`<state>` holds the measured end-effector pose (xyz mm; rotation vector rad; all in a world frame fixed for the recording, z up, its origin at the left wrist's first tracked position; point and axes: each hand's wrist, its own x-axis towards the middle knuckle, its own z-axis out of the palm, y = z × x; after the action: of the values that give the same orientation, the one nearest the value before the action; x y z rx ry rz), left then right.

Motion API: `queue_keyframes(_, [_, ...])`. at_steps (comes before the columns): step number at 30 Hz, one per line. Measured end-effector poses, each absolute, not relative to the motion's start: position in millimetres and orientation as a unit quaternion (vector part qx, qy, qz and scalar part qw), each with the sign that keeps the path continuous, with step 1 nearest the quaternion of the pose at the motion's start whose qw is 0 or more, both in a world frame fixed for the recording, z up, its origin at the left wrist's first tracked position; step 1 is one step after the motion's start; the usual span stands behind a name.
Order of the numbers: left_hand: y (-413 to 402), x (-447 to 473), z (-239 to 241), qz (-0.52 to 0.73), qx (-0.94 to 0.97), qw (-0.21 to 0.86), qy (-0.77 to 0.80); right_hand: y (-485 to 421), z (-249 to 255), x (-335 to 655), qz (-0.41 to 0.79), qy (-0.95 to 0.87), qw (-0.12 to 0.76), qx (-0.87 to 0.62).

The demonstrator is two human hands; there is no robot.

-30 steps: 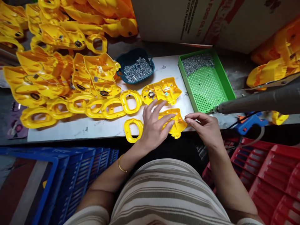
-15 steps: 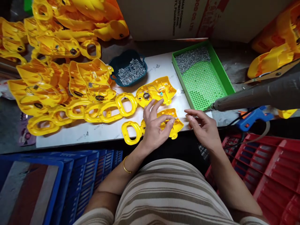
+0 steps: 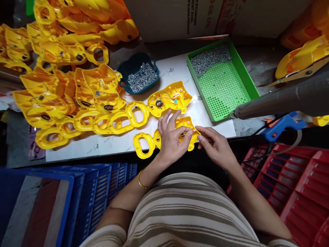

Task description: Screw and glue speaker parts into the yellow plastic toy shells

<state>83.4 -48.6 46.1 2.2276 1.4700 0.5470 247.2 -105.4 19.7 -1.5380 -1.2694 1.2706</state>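
A yellow plastic shell half [image 3: 187,120] with a loop handle [image 3: 143,145] lies at the table's front edge, partly covered by my hands. Above its middle is my left hand [image 3: 171,140], thumb and forefinger pinched together and the other fingers raised. Whatever those fingertips hold is too small to make out. My right hand [image 3: 216,145] grips the shell's right end between thumb and fingers. Just behind lies a second yellow shell half [image 3: 168,97], open side up, with thin wires, a round dark part and a small green piece inside.
A dark teal basket [image 3: 120,68] and a green perforated tray [image 3: 218,82] hold small metal screws. Stacked yellow shells [image 3: 61,92] fill the left. At right are a grey tube [image 3: 277,99] and a blue glue gun [image 3: 281,128]. Blue crates [image 3: 102,192] and red crates [image 3: 290,185] flank me.
My right hand has moved left from beside the shell and now grips its right end. The left hand stays over the shell, still pinched. The view has shifted slightly.
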Motion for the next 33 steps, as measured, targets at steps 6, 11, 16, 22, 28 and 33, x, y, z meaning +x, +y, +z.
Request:
queue_keyframes(6, [-48,85,43,0.209,0.802,0.205,0.520,-107,19,245,0.514,-0.488,0.381,-0.594])
queue_keyframes(11, [-47,84,42,0.208,0.813,0.210,0.502,-103,18,241,0.582,-0.407,0.401,-0.578])
queue_keyframes(16, [-55,76,42,0.220,0.819,0.217,0.483,-93,20,236,0.628,-0.397,0.361,-0.564])
queue_keyframes(22, [-73,64,49,0.248,0.802,0.234,0.491,-97,32,225,0.717,-0.329,0.365,-0.495])
queue_keyframes(28, [-68,52,52,0.234,0.819,0.238,0.467,-103,26,215,0.708,-0.318,0.398,-0.490])
queue_keyframes(33, [-38,40,58,0.196,0.867,0.265,0.373,-97,24,215,0.702,-0.327,0.397,-0.492])
